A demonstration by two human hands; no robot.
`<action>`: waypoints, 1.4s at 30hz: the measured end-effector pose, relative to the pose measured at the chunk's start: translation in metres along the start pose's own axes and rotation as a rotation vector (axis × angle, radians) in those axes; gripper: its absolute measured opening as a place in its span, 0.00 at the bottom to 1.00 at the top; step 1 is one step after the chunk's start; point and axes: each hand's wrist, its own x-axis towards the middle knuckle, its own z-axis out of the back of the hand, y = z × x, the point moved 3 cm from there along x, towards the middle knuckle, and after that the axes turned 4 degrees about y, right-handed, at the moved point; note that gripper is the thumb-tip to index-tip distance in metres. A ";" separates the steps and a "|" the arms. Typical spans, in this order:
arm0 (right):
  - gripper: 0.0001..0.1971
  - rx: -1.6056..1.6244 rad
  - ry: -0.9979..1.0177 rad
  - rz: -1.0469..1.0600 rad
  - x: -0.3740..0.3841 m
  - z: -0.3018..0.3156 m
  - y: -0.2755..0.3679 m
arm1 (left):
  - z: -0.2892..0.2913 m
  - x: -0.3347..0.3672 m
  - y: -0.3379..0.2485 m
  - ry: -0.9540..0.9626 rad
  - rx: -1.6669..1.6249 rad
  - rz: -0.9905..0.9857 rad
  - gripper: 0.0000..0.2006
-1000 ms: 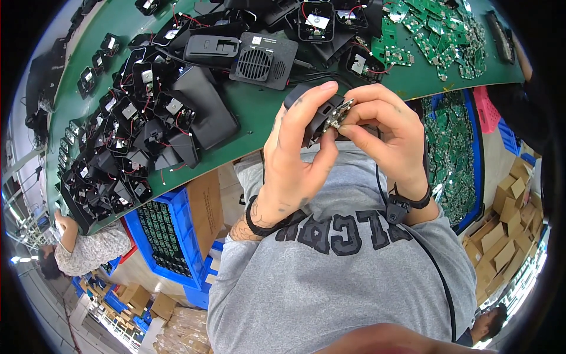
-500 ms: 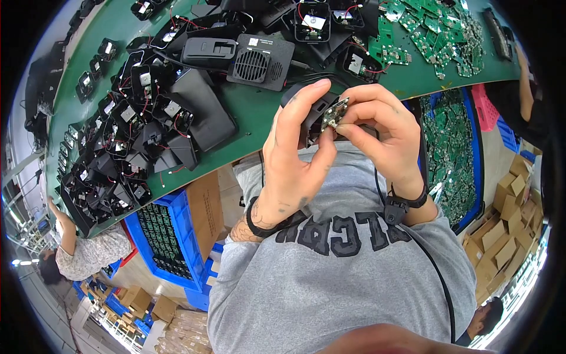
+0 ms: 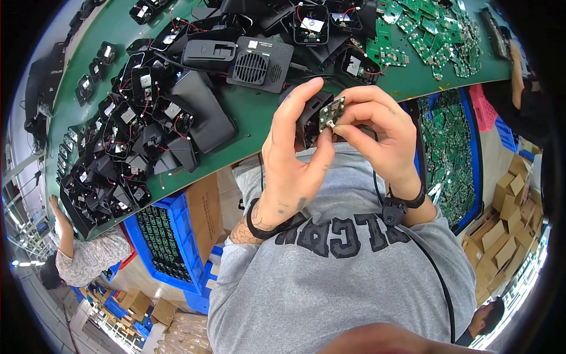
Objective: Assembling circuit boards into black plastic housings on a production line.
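Note:
Held up before my chest, a black plastic housing (image 3: 308,121) sits in my left hand (image 3: 292,156), fingers wrapped round its far side and the thumb at its near edge. Between the thumb and fingers of my right hand (image 3: 382,133) is a small circuit board (image 3: 331,113) with pale components along its edge. The board stands tilted against the right side of the housing. My left thumb tip comes close to the board's lower corner. Whether a wire links the two is hidden by my fingers.
Black housings with red wires (image 3: 127,133) heap on the green table (image 3: 247,127) to the left. A black speaker-like unit (image 3: 259,65) lies ahead. Green circuit boards (image 3: 436,35) pile at the far right. Blue bins of boards (image 3: 194,253) stand below the table edge. Another person's arm (image 3: 63,227) reaches in at left.
The circuit board has turned a little so more of its face shows, and both hands have shifted slightly left. Each hand keeps its hold.

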 end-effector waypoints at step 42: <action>0.07 0.227 -0.019 -0.099 -0.001 0.009 -0.012 | 0.001 0.002 0.011 0.152 -0.225 0.143 0.34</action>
